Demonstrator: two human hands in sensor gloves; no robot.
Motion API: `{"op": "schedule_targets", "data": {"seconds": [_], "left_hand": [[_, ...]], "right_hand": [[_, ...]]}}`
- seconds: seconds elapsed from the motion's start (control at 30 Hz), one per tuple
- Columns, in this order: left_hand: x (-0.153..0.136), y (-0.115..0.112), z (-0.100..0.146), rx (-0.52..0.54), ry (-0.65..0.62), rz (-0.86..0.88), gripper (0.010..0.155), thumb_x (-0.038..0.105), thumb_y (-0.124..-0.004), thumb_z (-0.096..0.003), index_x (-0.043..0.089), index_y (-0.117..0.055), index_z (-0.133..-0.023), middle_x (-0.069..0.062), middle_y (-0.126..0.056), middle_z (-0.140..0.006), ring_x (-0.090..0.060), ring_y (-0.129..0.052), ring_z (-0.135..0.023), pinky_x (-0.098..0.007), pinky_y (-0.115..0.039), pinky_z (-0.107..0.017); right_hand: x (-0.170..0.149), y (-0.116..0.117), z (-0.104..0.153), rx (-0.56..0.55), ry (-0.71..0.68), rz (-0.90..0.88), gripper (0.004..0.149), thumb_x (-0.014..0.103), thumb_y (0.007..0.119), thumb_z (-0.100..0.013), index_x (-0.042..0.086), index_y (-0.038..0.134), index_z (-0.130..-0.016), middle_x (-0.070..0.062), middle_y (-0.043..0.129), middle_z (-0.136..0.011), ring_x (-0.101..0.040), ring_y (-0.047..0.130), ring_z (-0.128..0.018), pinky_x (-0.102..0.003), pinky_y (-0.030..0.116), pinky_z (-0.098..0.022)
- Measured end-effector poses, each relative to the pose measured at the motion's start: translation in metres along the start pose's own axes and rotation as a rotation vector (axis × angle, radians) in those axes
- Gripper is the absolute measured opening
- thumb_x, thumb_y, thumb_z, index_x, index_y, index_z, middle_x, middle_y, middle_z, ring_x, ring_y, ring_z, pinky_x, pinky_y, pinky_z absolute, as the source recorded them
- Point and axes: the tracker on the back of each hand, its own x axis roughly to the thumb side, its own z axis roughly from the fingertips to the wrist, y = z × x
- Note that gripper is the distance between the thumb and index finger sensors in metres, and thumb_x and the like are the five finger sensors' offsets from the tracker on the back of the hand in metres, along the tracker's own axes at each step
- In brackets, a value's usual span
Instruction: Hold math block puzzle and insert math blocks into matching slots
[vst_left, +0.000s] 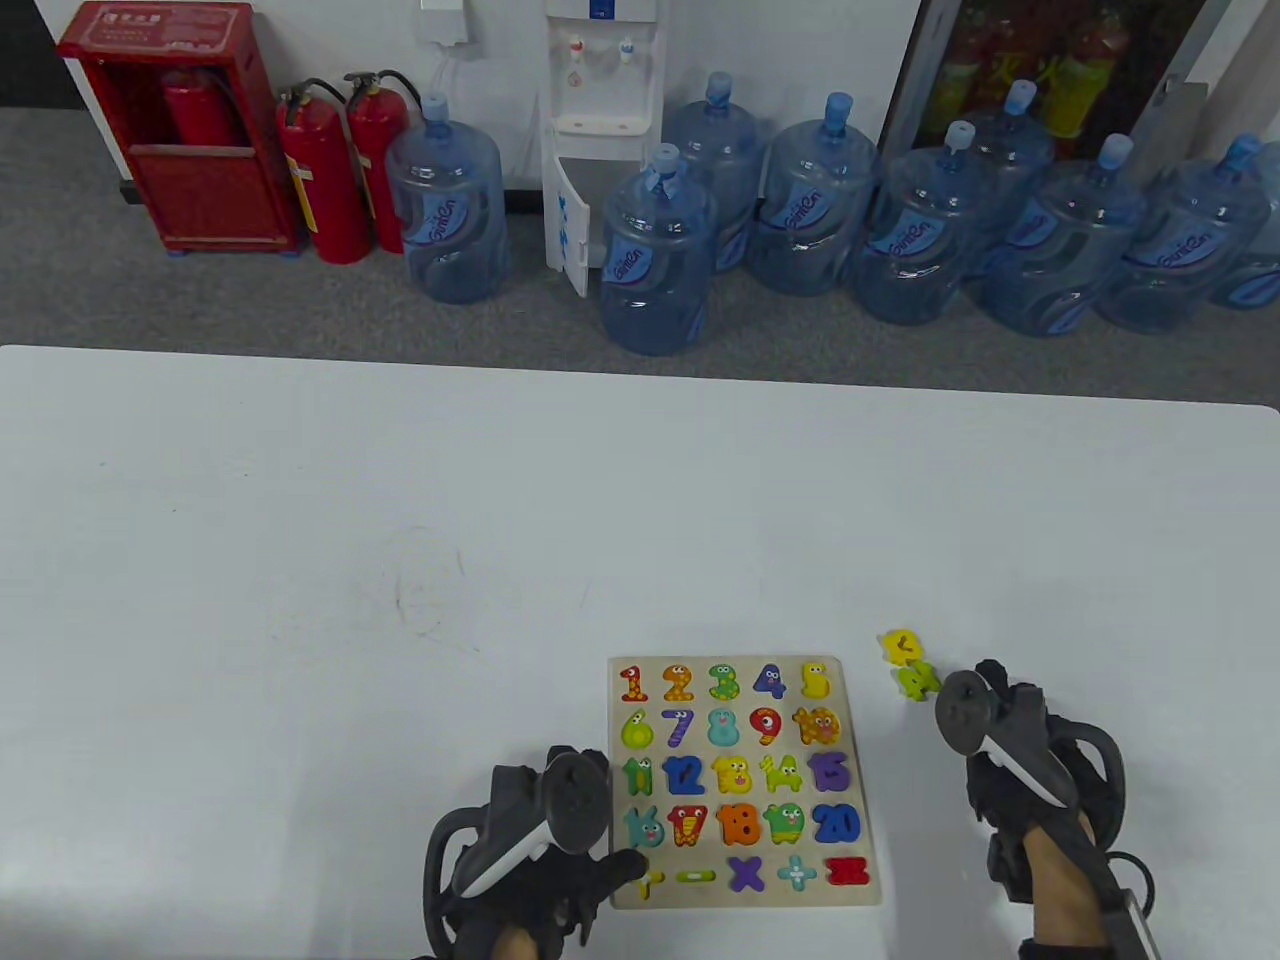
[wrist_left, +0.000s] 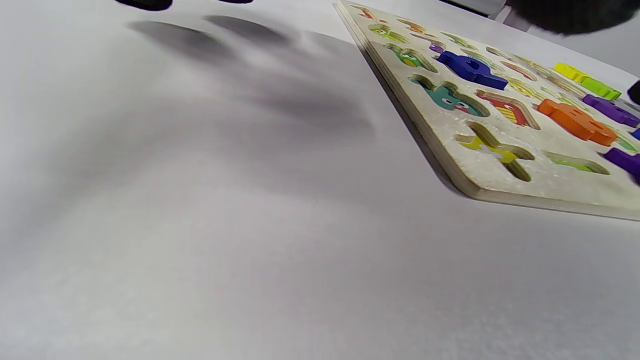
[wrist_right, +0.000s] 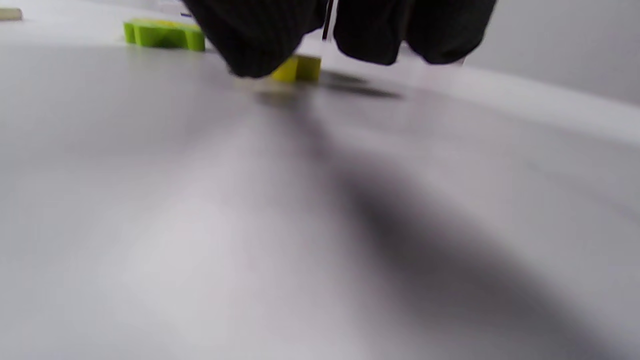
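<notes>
The wooden math puzzle board (vst_left: 858, 720) lies flat on the white table. In the left wrist view the board (wrist_left: 445, 130) shows raised blocks, such as the blue 12 (wrist_left: 470, 70) and the orange 18 (wrist_left: 575, 120), and sunken printed slots, such as the yellow sign slot (wrist_left: 495, 150). My left hand (vst_left: 560, 870) is at the board's near left corner, thumb (vst_left: 628, 863) on the corner; the other fingertips (wrist_left: 145, 4) hover over the table. A yellow block (vst_left: 902, 645) and a green block (vst_left: 918, 680) lie loose right of the board. My right hand (vst_left: 1005, 700) hovers beside them, holding nothing; its fingers (wrist_right: 260, 40) hang before the yellow block (wrist_right: 299, 68).
The table's far edge (vst_left: 640, 365) runs across the middle of the table view. Beyond it on the floor stand water jugs (vst_left: 655, 260), a dispenser and red fire extinguishers (vst_left: 325, 180). The green block also shows in the right wrist view (wrist_right: 165, 34).
</notes>
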Motion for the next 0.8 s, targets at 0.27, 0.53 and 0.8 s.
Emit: {"op": "schedule_targets", "data": {"seconds": [0.27, 0.53, 0.8], "left_hand": [[0.0, 0.0, 0.0, -0.001, -0.001, -0.001, 0.091, 0.066, -0.067, -0.0342, 0.03, -0.028, -0.108, 0.001, -0.023, -0.114, -0.047, -0.034, -0.108, -0.068, -0.048, -0.073], [0.0, 0.0, 0.0, -0.004, -0.003, 0.001, 0.091, 0.066, -0.067, -0.0342, 0.03, -0.028, -0.108, 0.001, -0.023, -0.114, -0.047, -0.034, -0.108, -0.068, -0.048, -0.073], [0.0, 0.0, 0.0, -0.009, -0.006, 0.007, 0.09, 0.066, -0.067, -0.0342, 0.031, -0.028, -0.108, 0.001, -0.023, -0.114, -0.047, -0.034, -0.107, -0.068, -0.048, -0.073]], "right_hand": [[0.0, -0.007, 0.004, -0.133, 0.014, 0.013, 0.057, 0.023, 0.084, -0.03, 0.036, 0.072, -0.085, 0.007, 0.069, -0.095, -0.02, 0.077, -0.086, -0.045, 0.068, -0.066], [0.01, -0.013, 0.011, -0.161, -0.054, 0.037, 0.055, 0.028, 0.089, -0.024, 0.031, 0.081, -0.078, 0.002, 0.083, -0.083, -0.016, 0.092, -0.067, -0.041, 0.075, -0.061], [0.021, -0.015, 0.016, -0.185, -0.147, 0.009, 0.056, 0.025, 0.092, -0.021, 0.031, 0.084, -0.076, 0.003, 0.085, -0.081, -0.015, 0.092, -0.069, -0.042, 0.074, -0.063]]}}
